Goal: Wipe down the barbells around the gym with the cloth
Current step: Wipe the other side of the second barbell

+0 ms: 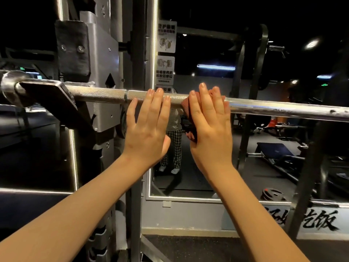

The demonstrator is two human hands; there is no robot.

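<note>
Reddish cloth (186, 105) lies pressed between my right hand (211, 125) and the barbell (105, 95), draped over the bar where knurling meets smooth steel. The right fingers are straight and close together on it; I cannot see the thumb. My left hand (149, 125), just beside, rests straight fingertips on the knurled part. The bar sits on the rack (102, 53), before a mirror (198, 148).

Two hands (148, 127) (211, 129), one barbell (105, 94), one red cloth (186, 105), one light-edged mirror (207, 176)
</note>
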